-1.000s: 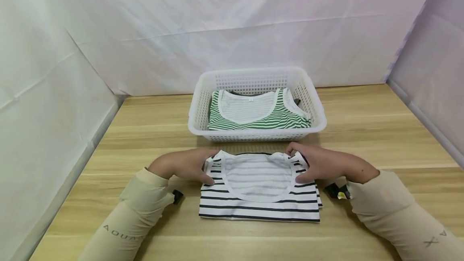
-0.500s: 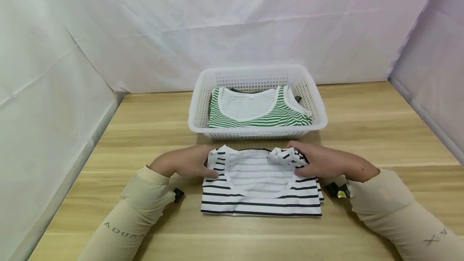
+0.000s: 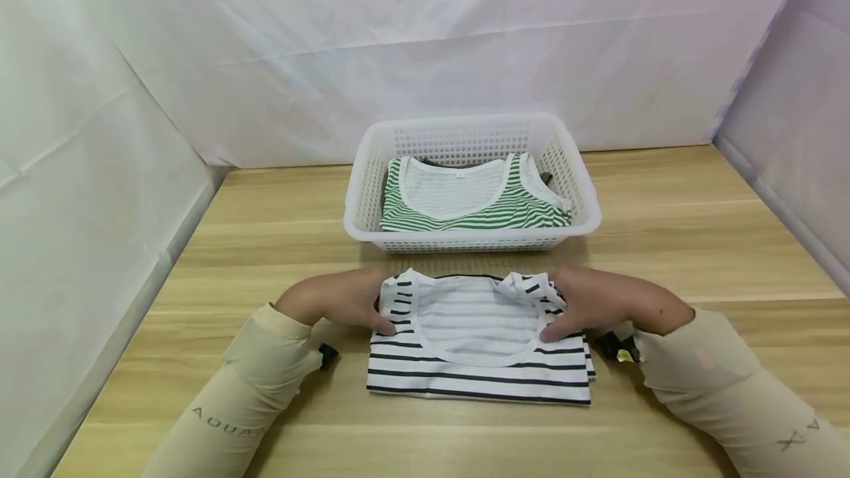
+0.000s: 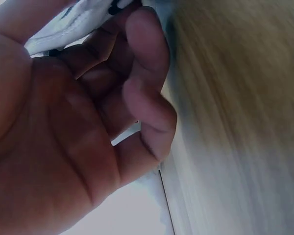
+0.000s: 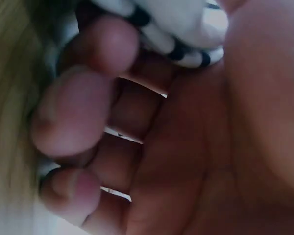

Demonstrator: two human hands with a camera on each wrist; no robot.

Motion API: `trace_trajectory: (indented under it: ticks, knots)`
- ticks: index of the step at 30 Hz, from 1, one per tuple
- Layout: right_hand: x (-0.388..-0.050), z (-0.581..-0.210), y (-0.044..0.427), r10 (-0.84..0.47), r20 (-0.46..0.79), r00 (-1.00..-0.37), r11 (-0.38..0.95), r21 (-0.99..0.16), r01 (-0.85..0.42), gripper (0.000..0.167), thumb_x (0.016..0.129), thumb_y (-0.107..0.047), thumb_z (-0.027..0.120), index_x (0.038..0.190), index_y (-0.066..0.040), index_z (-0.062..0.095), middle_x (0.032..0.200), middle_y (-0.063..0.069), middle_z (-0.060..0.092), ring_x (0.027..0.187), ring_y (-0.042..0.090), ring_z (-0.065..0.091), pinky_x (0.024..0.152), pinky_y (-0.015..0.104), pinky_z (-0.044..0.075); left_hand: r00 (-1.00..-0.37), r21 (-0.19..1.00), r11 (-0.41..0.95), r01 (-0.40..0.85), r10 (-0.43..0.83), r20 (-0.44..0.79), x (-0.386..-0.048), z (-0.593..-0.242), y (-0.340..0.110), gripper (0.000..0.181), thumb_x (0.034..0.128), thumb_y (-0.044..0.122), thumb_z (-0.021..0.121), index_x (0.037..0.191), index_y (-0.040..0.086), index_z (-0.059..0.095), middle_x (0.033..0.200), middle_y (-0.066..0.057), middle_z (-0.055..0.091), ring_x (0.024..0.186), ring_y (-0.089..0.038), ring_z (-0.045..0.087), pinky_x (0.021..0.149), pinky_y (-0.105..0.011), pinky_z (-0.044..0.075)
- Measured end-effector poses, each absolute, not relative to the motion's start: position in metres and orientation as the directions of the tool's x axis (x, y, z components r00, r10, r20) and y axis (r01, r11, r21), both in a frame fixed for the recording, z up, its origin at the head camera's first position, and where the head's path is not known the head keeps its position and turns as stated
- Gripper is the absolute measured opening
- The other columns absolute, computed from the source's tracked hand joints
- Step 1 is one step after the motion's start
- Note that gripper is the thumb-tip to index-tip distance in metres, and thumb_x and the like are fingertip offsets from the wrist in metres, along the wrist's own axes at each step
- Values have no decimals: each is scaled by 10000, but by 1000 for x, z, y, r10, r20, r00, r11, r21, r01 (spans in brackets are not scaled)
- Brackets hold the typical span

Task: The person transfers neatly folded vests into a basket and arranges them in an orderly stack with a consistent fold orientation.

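A folded white tank top [image 3: 478, 376] with black stripes lies on the table, its wide neckline facing up. At its upper left corner my left hand [image 3: 345, 298] grips the shoulder strap, thumb on top. The opposite strap is held by my right hand [image 3: 594, 296], and the cloth beside it is bunched and turned over. Both wrist views show curled fingers, with a bit of the tank top [image 4: 63, 32] near the left thumb and striped cloth [image 5: 171, 24] by the right one. Some fingertips are hidden behind the fabric in the head view.
Just behind the tank top stands a white plastic basket [image 3: 471, 243]. Inside it lies a green-striped tank top [image 3: 458, 223] with darker cloth beneath. The wooden table [image 3: 265, 242] is bounded by white sheeting [image 3: 425, 35] at the back and both sides.
The right strap's cloth has become bunched and folded over toward the neckline. Over the last half second, my right hand has shifted slightly right and its thumb downward. The basket stays put.
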State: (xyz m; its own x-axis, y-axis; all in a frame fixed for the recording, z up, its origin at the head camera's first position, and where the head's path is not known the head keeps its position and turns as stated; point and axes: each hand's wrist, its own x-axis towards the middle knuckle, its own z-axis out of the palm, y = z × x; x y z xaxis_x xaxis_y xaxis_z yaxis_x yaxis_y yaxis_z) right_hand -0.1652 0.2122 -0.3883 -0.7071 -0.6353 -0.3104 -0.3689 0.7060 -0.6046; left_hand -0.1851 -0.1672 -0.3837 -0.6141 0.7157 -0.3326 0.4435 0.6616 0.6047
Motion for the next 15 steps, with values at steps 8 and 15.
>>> trace_trajectory:
  ticks: [8,15]
  knots:
    - [-161,-380,215,-700,-337,-630,650,-666,-366,185,901,-246,734,1068,-185,685,822,-107,655,673,27,582,620,213,501,-586,646,635,424,736,-340,-185,-380,-169,277,822,141,774,1070,153,651,915,89,661,821,-67,568,815,-271,509]
    - [-160,-374,222,-769,-257,-585,559,-714,-421,421,989,-268,640,1382,-145,555,1260,-26,651,1073,40,581,912,204,495,-519,731,545,410,799,-304,-185,-376,-172,253,858,92,707,1104,133,664,976,66,707,884,-66,599,871,-254,511]
